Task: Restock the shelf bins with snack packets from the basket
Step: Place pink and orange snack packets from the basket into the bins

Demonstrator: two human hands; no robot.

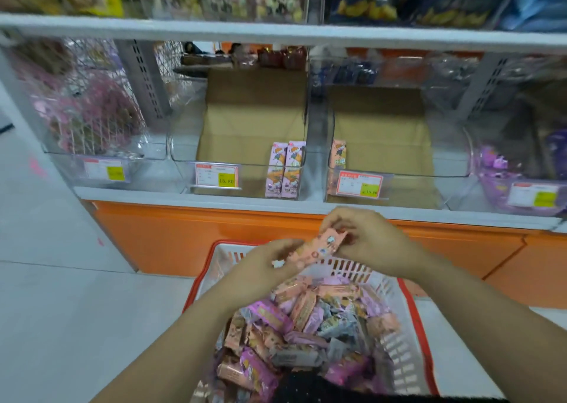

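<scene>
Restocking looks barely begun. At the left of the frame, the far-left bin (92, 157) is well filled with pink sweets. The centre-left bin (184, 144) shows mostly bare cardboard liner, with only two pink-purple packets (285, 169) standing in its front right corner. The centre-right bin (445, 157) has a lone packet (337, 157) in its front left corner. The far-right bin (521, 172) holds purple goods.

Low in the frame, the red-rimmed basket (196, 283) is heaped with packets, so nearly all the work seems left. Above it, the left hand (270, 264) has its fingers curled round the lower end of a peach packet (319, 247), and the right hand (368, 240) pinches its upper end.

Both middle bins are open-topped with ample room inside. Their clear front lips and the upper shelf edge (276, 31) bound the way in, so a packet likely must go over one and under the other.
</scene>
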